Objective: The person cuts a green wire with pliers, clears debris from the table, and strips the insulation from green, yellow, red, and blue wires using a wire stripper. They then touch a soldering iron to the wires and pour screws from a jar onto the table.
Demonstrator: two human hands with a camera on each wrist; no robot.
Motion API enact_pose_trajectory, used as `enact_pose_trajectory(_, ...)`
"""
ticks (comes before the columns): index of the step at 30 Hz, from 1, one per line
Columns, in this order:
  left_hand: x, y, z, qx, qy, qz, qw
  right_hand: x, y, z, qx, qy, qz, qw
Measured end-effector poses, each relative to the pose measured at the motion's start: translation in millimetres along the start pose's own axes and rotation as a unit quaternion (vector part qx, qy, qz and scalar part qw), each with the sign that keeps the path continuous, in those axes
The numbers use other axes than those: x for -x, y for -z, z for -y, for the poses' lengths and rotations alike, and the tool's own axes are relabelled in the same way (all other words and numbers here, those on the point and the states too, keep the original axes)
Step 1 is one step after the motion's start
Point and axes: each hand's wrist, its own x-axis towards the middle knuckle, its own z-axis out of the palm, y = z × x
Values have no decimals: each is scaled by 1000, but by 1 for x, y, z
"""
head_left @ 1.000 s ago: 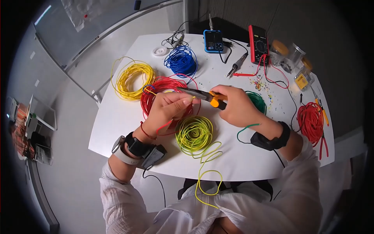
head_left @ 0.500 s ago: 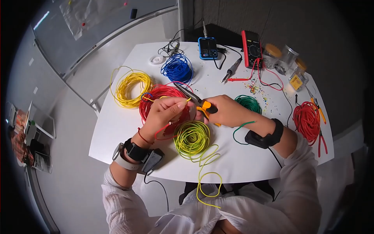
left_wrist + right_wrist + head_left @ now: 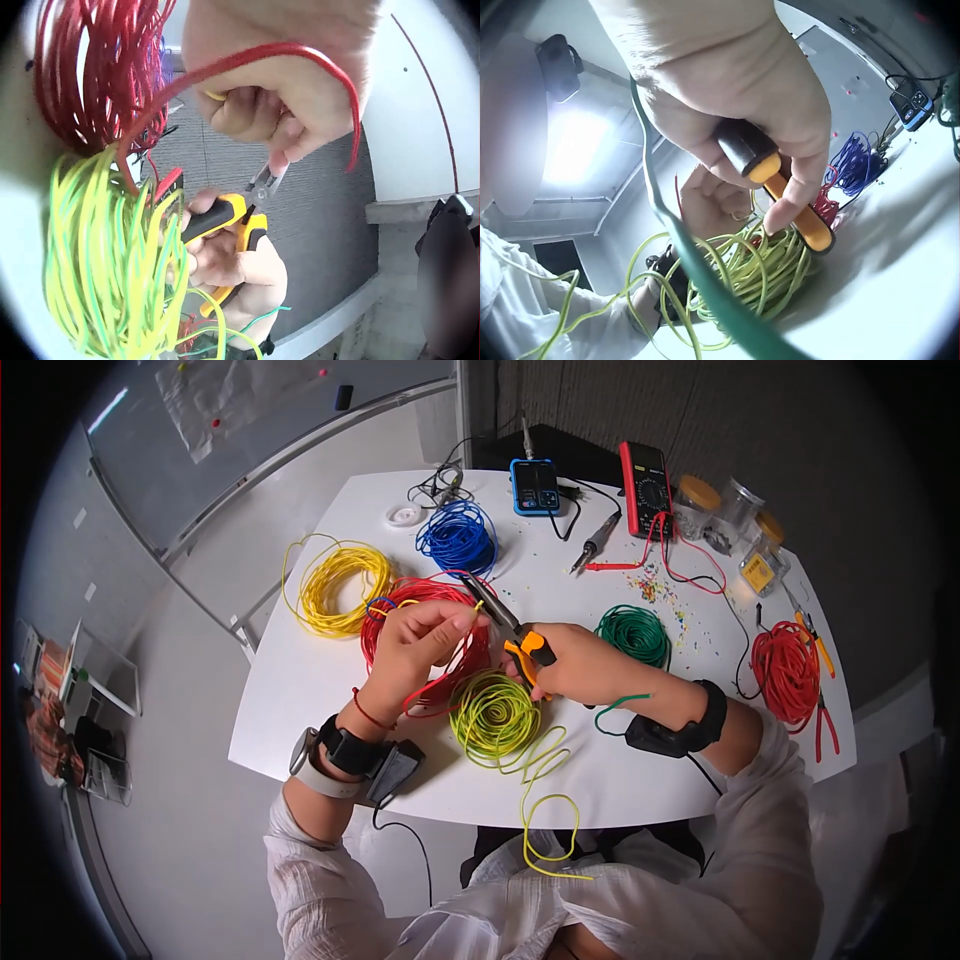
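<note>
Two hands work above a white table: the left hand pinches a yellow wire, the right hand grips orange-and-black pliers beside it.

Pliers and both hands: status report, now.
Right hand grips the pliers. Left hand pinches yellow wire beside the jaws. Possible snags: yellow-green coil close by, loose red wire near left wrist.

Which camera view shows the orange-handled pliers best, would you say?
The left wrist view: the pliers look larger there, with both handles and some of the metal end visible. The head view shows them smaller; the right wrist view shows only handle parts.
</note>
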Motion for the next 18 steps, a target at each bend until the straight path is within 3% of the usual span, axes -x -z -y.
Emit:
enact_pose_trajectory(2, 0, 0, -1, 4, -14, -15, 1000, -1, -1, -1, 64, 22, -45, 997)
enact_pose_trajectory(6, -1, 2, 1, 14, -21, -10, 1000, 2, 3, -7, 55, 95, -88, 990)
enact_pose_trajectory(8, -1, 2, 1, 18, -17, -6, 1000, 7, 11, -10, -69, 66, -96, 991)
enact_pose_trajectory(11, 0, 5, 1, 26, -5, 0, 1000, 18, 43, -12, -84, 71, -169, 979)
enact_pose_trajectory(13, 3, 1, 0, -27, -14, -44, 999, 30, 78, -29, -88, 115, -247, 958)
enact_pose_trajectory(14, 3, -1, -2, -29, -13, -49, 998, 41, 94, -34, -157, 125, -276, 940)
enact_pose_trajectory(18, 0, 6, 7, -9, -34, -48, 998, 120, 157, -59, -321, 85, -379, 863)
